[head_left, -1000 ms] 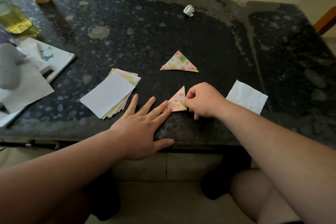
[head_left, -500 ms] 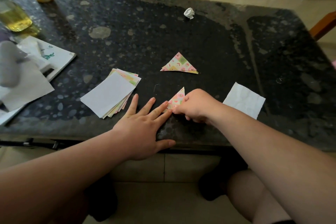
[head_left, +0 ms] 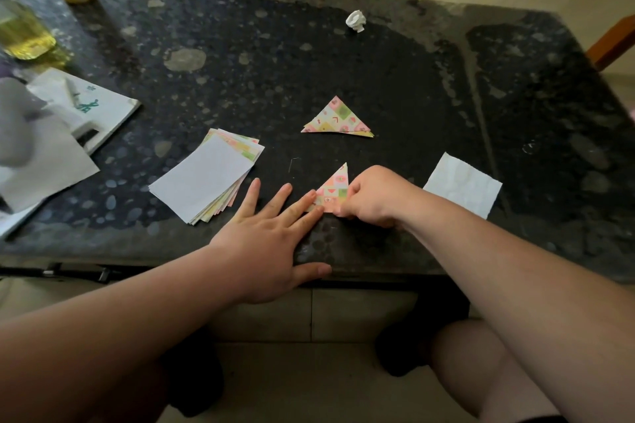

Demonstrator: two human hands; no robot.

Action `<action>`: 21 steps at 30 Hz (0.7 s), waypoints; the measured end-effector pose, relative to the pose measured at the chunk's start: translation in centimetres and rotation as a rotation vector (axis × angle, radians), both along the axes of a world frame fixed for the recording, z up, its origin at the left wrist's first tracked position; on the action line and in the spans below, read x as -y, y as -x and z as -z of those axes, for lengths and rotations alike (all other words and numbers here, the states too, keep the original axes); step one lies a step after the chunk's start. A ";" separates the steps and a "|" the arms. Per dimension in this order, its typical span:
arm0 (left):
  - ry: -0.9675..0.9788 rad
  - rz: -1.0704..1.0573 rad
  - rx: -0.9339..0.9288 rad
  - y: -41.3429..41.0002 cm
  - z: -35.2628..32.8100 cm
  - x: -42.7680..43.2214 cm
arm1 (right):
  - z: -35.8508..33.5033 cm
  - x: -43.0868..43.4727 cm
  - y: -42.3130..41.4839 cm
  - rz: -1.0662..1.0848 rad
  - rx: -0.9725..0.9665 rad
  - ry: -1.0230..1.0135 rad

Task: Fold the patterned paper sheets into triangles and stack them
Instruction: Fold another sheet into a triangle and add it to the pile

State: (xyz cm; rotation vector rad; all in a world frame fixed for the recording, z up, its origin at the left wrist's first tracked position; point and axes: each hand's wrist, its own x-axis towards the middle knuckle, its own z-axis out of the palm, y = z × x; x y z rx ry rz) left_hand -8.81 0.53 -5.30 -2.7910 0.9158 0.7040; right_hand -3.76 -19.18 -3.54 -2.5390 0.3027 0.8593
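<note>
At the far left edge of the dark stone table (head_left: 275, 62) a bottle (head_left: 20, 34) of yellow liquid is standing, partly cut off, and in front of it a white booklet (head_left: 103, 110) is lying among loose white sheets. Further right, a stack of paper sheets (head_left: 206, 178) is sitting near the front edge, its top sheet showing a plain white face while patterned edges are peeking out beneath (fanned a little toward the right). Just beside the stack, the left hand (head_left: 271, 233) is lying flat on the table with its fingers straight and spread, and two fingertips are pressing on the lower left corner of a small folded triangle (head_left: 332, 189). That triangle is lying on the table between the two hands, its point facing away from the person. Behind it, well apart, a larger finished triangle (head_left: 338, 118) is resting alone, and far back a crumpled paper ball (head_left: 355, 21) is sitting. The right hand (head_left: 374, 196) is curling its fingers and pinching the small triangle's right edge near the bottom corner. To the right of that hand, a white square of paper (head_left: 462, 184) is lying flat.
</note>
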 end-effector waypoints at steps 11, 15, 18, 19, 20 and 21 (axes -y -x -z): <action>0.018 -0.025 -0.059 -0.3 -0.7 0.0 | -1.2 3.3 -0.3 0.046 -0.091 -0.062; 0.120 -0.051 0.010 -0.9 -1.3 0.5 | -1.3 2.3 -0.4 -0.017 0.013 -0.106; 0.198 -0.067 0.095 -1.8 -1.5 1.5 | -0.7 0.8 -0.2 -0.018 0.023 -0.198; 0.227 -0.095 0.104 -2.2 -1.5 1.8 | -0.5 0.5 -0.2 -0.040 0.006 -0.192; 0.263 -0.153 0.096 -2.5 -1.3 2.1 | -0.4 0.3 -0.2 -0.050 -0.016 -0.183; 0.310 -0.232 0.086 -2.9 -1.2 2.3 | -0.4 0.2 -0.3 -0.045 -0.041 -0.182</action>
